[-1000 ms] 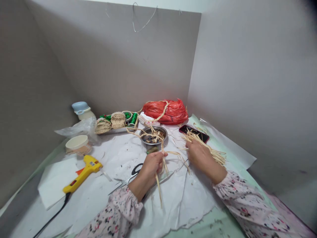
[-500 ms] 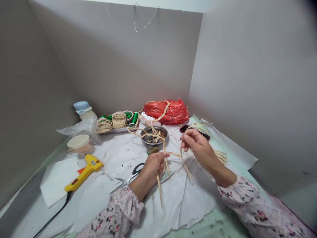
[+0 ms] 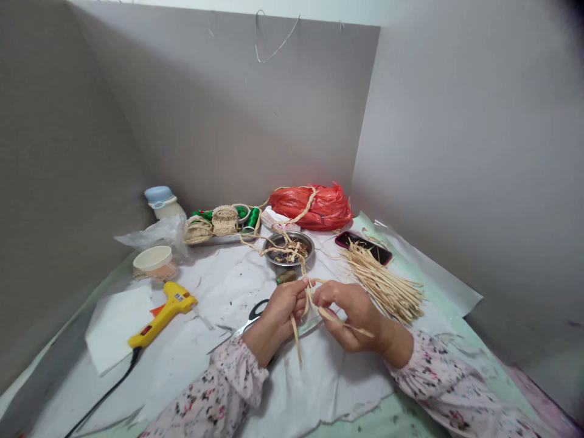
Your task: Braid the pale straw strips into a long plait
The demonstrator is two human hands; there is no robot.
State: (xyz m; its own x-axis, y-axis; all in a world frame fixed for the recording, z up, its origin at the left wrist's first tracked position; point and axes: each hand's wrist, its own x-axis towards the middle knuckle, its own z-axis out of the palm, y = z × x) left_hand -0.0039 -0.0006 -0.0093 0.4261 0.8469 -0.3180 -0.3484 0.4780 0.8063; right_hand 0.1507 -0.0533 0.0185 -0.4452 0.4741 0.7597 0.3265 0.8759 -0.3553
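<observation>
Between thumb and fingers, my left hand (image 3: 287, 304) pinches the near end of a pale straw braid (image 3: 303, 266). Loose straw strands (image 3: 295, 340) hang below that grip. Close on its right, my right hand (image 3: 349, 313) is closed on one straw strand (image 3: 349, 325), whose tail sticks out over the palm towards the wrist. From the left hand the braid runs back over a metal bowl (image 3: 311, 254) holding brown scraps, then up across a red plastic bag (image 3: 335, 210). Scissors (image 3: 256, 311) lie partly hidden behind my left hand and sleeve.
A bundle of straw (image 3: 387, 283) lies at the right, against a phone (image 3: 383, 253). On the left are a yellow glue gun (image 3: 166, 310) with its cord, a paper cup (image 3: 155, 261) and a bottle (image 3: 162, 201). A tray (image 3: 223, 239) holds braid rolls and green thread.
My right hand has come down and left, from over the phone to beside my left hand, uncovering the straw bundle. The left hand keeps its pinch on the braid.
</observation>
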